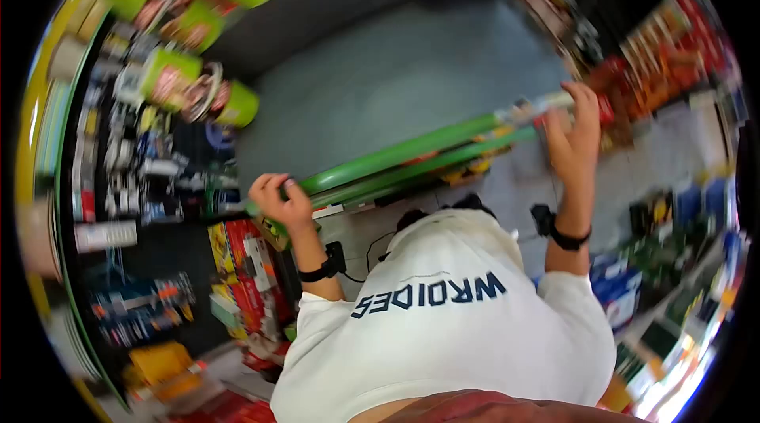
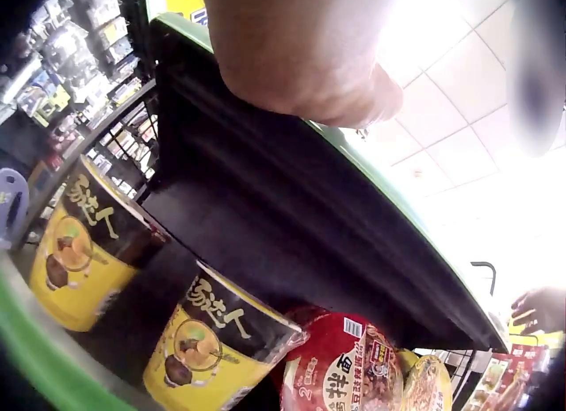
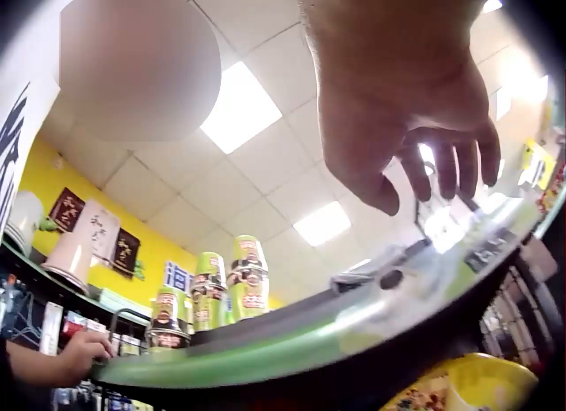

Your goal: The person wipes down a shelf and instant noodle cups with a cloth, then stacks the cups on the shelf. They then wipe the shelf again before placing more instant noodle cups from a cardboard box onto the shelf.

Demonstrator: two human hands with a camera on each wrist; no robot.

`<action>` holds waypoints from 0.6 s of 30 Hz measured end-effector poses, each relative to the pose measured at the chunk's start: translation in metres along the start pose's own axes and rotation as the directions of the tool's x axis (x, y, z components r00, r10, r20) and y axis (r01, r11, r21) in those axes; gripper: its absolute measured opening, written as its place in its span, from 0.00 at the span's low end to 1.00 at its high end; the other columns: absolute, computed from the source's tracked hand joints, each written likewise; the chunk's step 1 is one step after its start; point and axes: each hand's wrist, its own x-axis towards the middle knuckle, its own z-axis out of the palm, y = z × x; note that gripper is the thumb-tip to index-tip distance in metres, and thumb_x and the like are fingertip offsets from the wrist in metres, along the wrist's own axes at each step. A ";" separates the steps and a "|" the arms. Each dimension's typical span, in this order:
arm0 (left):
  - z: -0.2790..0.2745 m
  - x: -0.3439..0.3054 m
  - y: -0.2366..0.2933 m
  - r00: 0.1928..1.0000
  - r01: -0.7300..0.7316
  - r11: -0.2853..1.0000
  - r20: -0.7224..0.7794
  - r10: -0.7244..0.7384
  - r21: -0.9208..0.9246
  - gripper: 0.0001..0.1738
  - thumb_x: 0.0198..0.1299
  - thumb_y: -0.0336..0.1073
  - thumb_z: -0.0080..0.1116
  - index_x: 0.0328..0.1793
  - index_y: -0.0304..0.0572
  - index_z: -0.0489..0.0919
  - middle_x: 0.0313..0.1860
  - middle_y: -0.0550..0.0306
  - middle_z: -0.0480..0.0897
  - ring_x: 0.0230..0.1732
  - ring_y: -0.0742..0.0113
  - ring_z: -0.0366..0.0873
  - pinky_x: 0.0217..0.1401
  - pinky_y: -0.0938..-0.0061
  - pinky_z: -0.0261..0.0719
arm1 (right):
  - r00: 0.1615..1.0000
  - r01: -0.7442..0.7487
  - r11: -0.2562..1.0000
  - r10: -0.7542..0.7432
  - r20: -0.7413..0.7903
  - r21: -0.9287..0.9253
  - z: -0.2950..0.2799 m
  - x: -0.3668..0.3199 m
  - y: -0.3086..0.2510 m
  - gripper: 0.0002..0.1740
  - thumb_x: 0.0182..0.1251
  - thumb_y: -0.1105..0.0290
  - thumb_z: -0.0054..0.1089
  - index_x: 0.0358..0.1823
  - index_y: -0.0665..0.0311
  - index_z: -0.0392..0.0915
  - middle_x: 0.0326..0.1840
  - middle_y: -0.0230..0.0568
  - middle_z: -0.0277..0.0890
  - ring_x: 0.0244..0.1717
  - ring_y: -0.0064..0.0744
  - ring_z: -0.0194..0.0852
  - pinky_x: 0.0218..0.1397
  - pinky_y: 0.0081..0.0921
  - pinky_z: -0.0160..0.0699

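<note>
A dark grey display shelf (image 1: 412, 82) with a green front strip (image 1: 404, 155) spans the space before the person. At its left end the left hand (image 1: 281, 200) grips the strip's corner, fingers bent. In the left wrist view only part of that hand (image 2: 309, 66) shows, over the shelf's edge. The right hand (image 1: 574, 134) is at the strip's other end, where printed pieces lie along the edge. Seen in the right wrist view, this hand (image 3: 407, 119) hangs over the edge with loose, spread fingers and nothing in them.
Green-labelled noodle cups (image 1: 210, 90) stand stacked at the shelf's left. Below the shelf are yellow-and-black noodle cups (image 2: 212, 340) and a red noodle bowl (image 2: 340, 367). Small packaged goods (image 1: 138, 146) hang at left; red packets (image 1: 673, 51) line the right.
</note>
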 end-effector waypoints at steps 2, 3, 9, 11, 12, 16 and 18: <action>-0.002 0.002 0.003 1.000 -0.015 1.000 0.009 0.014 0.023 0.06 0.49 0.23 0.58 0.35 0.38 0.78 0.40 0.50 0.75 0.44 0.52 0.73 0.50 0.62 0.72 | 0.977 0.089 0.989 -0.110 0.182 0.118 -0.006 0.019 -0.033 0.23 0.59 0.75 0.64 0.57 0.70 0.75 0.58 0.53 0.75 0.60 0.51 0.74 0.64 0.36 0.71; -0.004 0.003 0.005 0.999 0.001 0.998 -0.040 0.001 0.059 0.06 0.49 0.23 0.58 0.35 0.38 0.78 0.40 0.50 0.75 0.44 0.52 0.73 0.50 0.62 0.72 | 0.968 0.141 0.979 -0.168 0.185 0.149 -0.008 0.032 -0.053 0.23 0.59 0.75 0.64 0.57 0.70 0.75 0.58 0.53 0.75 0.60 0.51 0.74 0.64 0.36 0.71; 0.001 0.002 0.008 0.999 -0.011 0.999 -0.053 0.008 -0.051 0.06 0.49 0.23 0.57 0.33 0.40 0.78 0.38 0.52 0.75 0.41 0.52 0.71 0.46 0.62 0.70 | 0.675 0.249 0.826 -0.522 0.521 0.506 0.007 0.114 -0.172 0.33 0.57 0.66 0.72 0.63 0.72 0.70 0.54 0.50 0.79 0.53 0.39 0.79 0.57 0.34 0.77; 0.001 0.002 0.007 0.998 -0.004 0.997 -0.063 -0.001 -0.072 0.07 0.45 0.24 0.57 0.32 0.42 0.78 0.38 0.53 0.76 0.40 0.52 0.71 0.44 0.62 0.70 | 0.753 0.145 0.824 -0.451 0.479 0.548 0.046 0.145 -0.205 0.45 0.53 0.57 0.77 0.68 0.71 0.66 0.56 0.53 0.78 0.52 0.36 0.79 0.56 0.35 0.78; 0.001 0.001 0.004 0.998 -0.015 0.997 -0.063 0.010 -0.075 0.07 0.45 0.24 0.57 0.32 0.42 0.78 0.38 0.53 0.76 0.40 0.52 0.71 0.43 0.62 0.70 | 0.790 0.195 0.848 -0.434 0.433 0.493 0.072 0.166 -0.218 0.50 0.51 0.52 0.78 0.69 0.71 0.64 0.57 0.56 0.78 0.54 0.41 0.79 0.57 0.36 0.78; 0.004 0.000 0.005 0.998 -0.003 0.993 -0.066 -0.005 -0.118 0.06 0.48 0.23 0.56 0.33 0.41 0.77 0.38 0.52 0.75 0.39 0.52 0.70 0.43 0.62 0.69 | 0.893 0.358 0.834 -0.437 0.108 0.420 0.198 0.250 -0.248 0.68 0.41 0.43 0.83 0.75 0.76 0.52 0.68 0.64 0.67 0.68 0.55 0.68 0.70 0.40 0.69; 0.007 -0.003 0.001 0.997 -0.016 0.994 -0.071 0.008 -0.112 0.06 0.47 0.24 0.57 0.32 0.42 0.77 0.38 0.53 0.75 0.39 0.52 0.70 0.43 0.62 0.69 | 0.892 0.444 0.840 -0.449 -0.059 0.311 0.233 0.263 -0.261 0.74 0.38 0.42 0.85 0.77 0.77 0.45 0.71 0.67 0.61 0.74 0.57 0.60 0.76 0.41 0.61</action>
